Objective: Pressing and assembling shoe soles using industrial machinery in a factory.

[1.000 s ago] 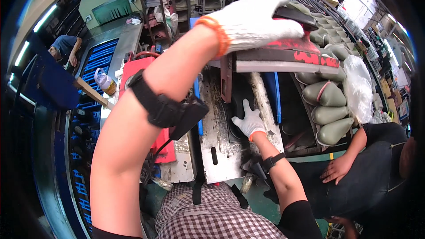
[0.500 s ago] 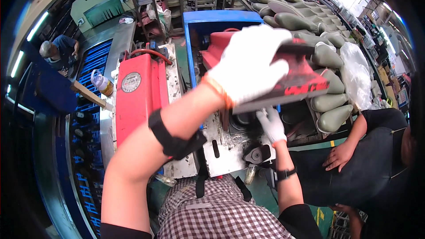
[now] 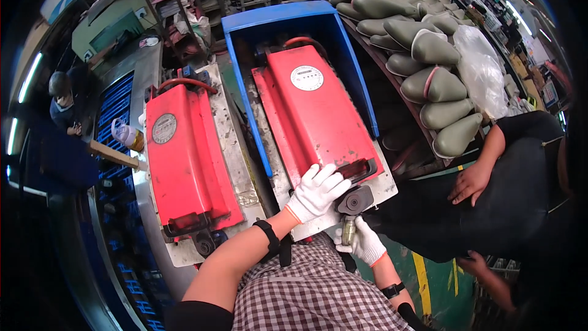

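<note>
A red machine lid (image 3: 321, 116) with a round white label lies lowered over its worn white base plate (image 3: 383, 187). My left hand (image 3: 315, 193), in a white glove, rests on the lid's front end with its fingers spread. Beside it is a black handle recess (image 3: 355, 170). At the plate's front corner sits a black round-cornered latch (image 3: 356, 200). From it hangs a greenish, see-through handle (image 3: 348, 231), and my gloved right hand (image 3: 366, 244) is closed around this. The space under the lid is hidden.
A second red-lidded machine (image 3: 187, 156) stands to the left. Behind the nearer lid rises a blue hood (image 3: 278, 18). Green boots (image 3: 441, 86) crowd a rack at right, with a clear plastic bag (image 3: 481, 73). A person in black (image 3: 508, 208) stands close on the right; another person (image 3: 64, 101) is far left.
The raised lid has come down onto the base. My left hand has moved down with it and now lies flat. My right hand has moved from under the lid to the latch handle.
</note>
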`<state>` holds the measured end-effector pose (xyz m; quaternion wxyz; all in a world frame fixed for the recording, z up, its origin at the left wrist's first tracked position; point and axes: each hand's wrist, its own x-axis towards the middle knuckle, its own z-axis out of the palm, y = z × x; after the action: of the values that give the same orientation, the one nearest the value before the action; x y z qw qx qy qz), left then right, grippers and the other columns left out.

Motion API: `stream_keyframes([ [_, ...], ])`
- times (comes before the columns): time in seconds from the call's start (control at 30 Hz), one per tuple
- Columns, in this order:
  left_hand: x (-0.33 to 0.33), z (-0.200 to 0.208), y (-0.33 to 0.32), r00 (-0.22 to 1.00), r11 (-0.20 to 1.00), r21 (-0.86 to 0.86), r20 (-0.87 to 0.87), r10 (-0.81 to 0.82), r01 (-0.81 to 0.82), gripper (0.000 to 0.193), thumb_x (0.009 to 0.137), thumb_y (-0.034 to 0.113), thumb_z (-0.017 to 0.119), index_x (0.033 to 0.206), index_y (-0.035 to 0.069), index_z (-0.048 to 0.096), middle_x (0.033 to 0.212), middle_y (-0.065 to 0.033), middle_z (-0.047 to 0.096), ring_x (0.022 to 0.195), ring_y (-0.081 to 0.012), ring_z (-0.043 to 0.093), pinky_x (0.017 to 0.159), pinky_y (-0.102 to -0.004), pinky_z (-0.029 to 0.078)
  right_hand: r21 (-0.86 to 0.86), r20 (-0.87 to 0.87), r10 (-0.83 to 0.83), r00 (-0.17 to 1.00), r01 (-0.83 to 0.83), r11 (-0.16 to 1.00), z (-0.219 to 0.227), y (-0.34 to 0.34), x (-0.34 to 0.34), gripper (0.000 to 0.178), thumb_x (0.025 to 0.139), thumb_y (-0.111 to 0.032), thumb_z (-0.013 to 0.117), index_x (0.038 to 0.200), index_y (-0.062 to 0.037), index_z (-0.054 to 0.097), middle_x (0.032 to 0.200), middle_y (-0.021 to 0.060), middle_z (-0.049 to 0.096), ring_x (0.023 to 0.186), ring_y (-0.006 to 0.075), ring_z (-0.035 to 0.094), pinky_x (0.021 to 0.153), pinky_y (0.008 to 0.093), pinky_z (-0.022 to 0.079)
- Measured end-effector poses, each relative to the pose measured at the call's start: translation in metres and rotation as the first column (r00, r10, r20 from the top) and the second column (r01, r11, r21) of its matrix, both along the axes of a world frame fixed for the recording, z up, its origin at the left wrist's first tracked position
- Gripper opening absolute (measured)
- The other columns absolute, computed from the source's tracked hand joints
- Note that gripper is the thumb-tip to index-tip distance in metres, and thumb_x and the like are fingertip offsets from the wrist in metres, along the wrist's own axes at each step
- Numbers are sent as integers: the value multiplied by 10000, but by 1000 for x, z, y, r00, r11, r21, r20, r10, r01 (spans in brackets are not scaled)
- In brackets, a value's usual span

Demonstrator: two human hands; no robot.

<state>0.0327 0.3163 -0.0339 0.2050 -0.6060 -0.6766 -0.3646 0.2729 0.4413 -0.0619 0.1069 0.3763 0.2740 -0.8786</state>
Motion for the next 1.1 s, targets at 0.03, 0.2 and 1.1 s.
stream_keyframes([
  [0.03,0,-11,-2,1000,999,-53,-21,-1,0,512,707,127,702,1215,152,640,1128,-70,577,1098,-323,596,824,-488,459,-44,23,3,1000,-2,999,-5,0,3,545,1070,-616,443,1294,-137,577,1099,163,704,931,338,715,749,464,614],
  [0.2,1,-19,1,998,998,-44,-44,50,-52,556,697,177,731,1240,209,615,1171,-48,568,1130,-302,578,862,-506,432,-206,131,-51,990,78,976,-25,25,25,534,1067,-627,437,1244,-151,603,976,150,701,676,235,645,537,335,521],
  [1.1,2,69,-276,573,704,-241,436,694,-669,143,836,159,755,913,46,715,925,-139,706,903,-327,684,827,-447,524,784,101,-281,954,-250,-568,-1,31,-97,178,936,-267,618,925,-155,756,905,113,750,882,334,714,819,458,551],
])
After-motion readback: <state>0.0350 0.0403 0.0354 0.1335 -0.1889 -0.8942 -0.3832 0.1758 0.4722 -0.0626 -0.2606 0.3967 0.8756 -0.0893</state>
